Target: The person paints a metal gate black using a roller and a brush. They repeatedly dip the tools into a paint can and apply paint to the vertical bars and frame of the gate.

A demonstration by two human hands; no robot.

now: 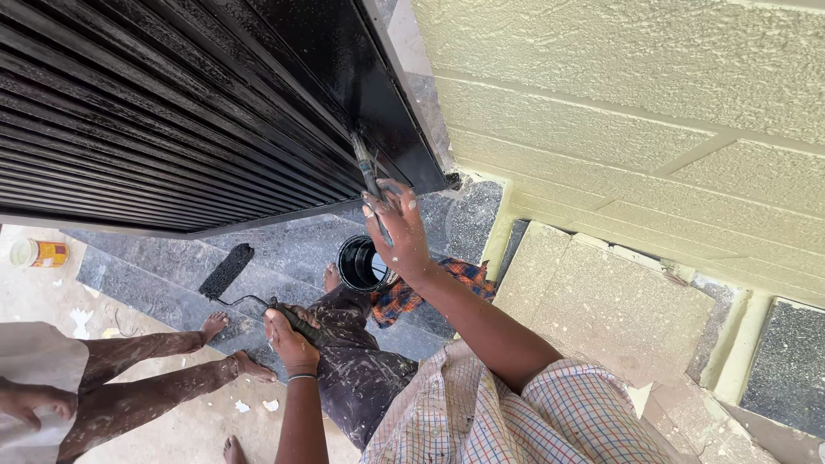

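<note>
Right hand (pixel 397 230), speckled with paint, is closed around the handle of a narrow paintbrush (pixel 365 172), whose bristle end presses against the lower right corner of the black metal gate (pixel 189 112), close to where the gate meets the rough cream wall (pixel 636 112). The gate's ribbed slats shine with wet black paint. Left hand (pixel 290 339), wearing a thin band at the wrist, is shut on the handle of a paint roller (pixel 228 273); its dark sleeve hangs out to the left above the grey granite step (pixel 163 288), not touching the gate. Between the two hands, just below the right wrist, stands an open black paint can (pixel 361 264) on the step, with a checked orange and blue cloth (pixel 412 292) lying beside it. The person's paint-stained dark trousers (pixel 357 369) and checked shirt (pixel 516 412) fill the lower middle. At the left, another person's bare paint-spattered legs (pixel 146 374) stand on the concrete floor (pixel 51 292), and a small yellow tin (pixel 39 253) sits near the left edge.
</note>
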